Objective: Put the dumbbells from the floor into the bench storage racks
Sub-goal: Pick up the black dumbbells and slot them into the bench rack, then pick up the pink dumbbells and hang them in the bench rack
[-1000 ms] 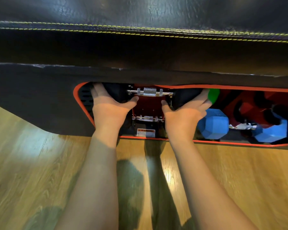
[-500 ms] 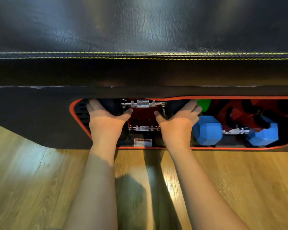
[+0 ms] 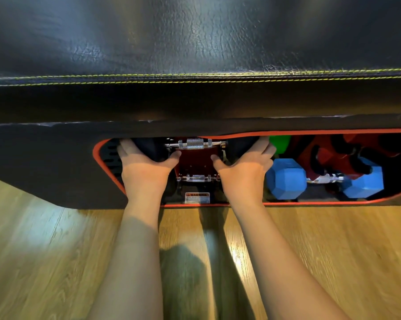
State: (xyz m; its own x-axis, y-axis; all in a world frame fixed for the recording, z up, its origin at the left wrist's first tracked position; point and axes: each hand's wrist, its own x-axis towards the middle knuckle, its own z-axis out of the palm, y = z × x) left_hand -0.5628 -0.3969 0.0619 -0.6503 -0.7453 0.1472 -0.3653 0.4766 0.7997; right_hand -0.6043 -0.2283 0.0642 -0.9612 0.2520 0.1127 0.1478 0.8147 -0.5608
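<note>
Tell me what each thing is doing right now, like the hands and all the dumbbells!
Left hand: grips the black dumbbell's left head.
Right hand: grips its right head.
Black dumbbell: held level inside the bench opening, high in it.
Second chrome-handled dumbbell: lying lower, below the held one.
Blue dumbbell: stored, lying to the right.
Green dumbbell: mostly hidden behind.
Bench: standing on the wood floor.

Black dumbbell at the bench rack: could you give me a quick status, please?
Left hand and right hand each grip a head of the black dumbbell, inside the rack opening. Blue dumbbell beside it, apart.
</note>
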